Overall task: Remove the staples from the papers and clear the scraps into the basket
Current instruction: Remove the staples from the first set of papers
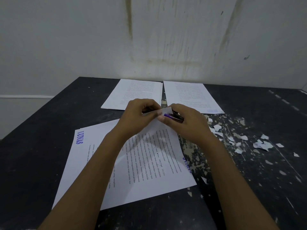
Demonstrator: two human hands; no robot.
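A stapled set of printed papers [149, 163] lies askew on the dark table in front of me, stamped "LUNAS" in blue at its left edge. My left hand [139, 113] pinches the far corner of the top sheet and lifts it. My right hand [184, 123] grips a purple-and-black staple remover [172, 117] pressed against that same corner. Several torn white paper scraps [239, 140] lie scattered on the table to the right of my right hand. No basket is in view.
Two more sets of printed papers lie side by side at the back of the table, one on the left [134, 94] and one on the right [192, 97]. The table [41, 130] has worn, flaking paint on its right half. A stained white wall stands behind.
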